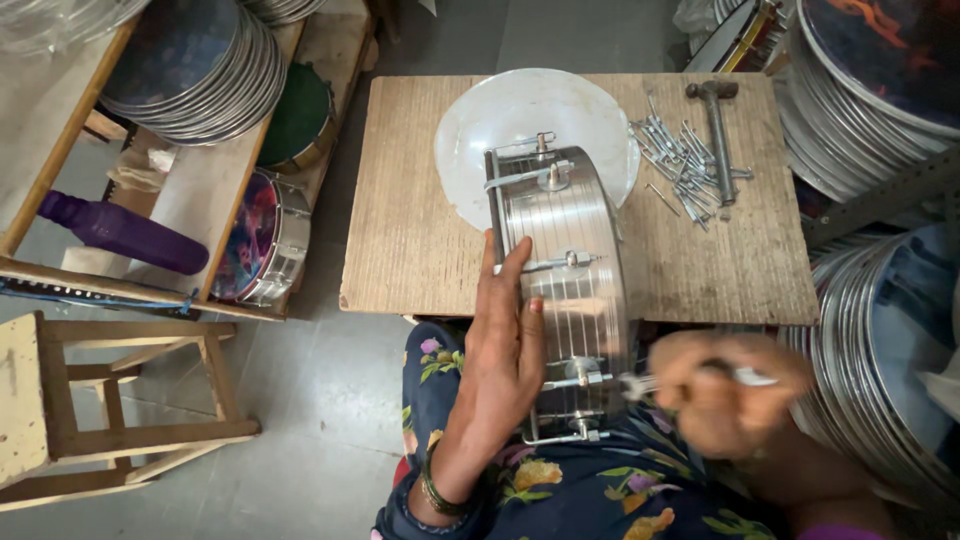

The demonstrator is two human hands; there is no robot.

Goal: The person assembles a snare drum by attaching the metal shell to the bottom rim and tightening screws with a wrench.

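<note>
Head view showed the left hand (pixel 505 345) pressed flat, fingers spread, on a steel drum (pixel 565 290) standing on edge at the table (pixel 410 230). Blurred right hand (pixel 725 390) clamped a metal tool (pixel 640 384) against it. Loose rods (pixel 680 165) lay beside a hammer (pixel 718 130).

left hand (pixel 505 345) lies flat, fingers stretched forward, bangle at wrist; right hand (pixel 725 390) is a closed, blurred fist.
</note>
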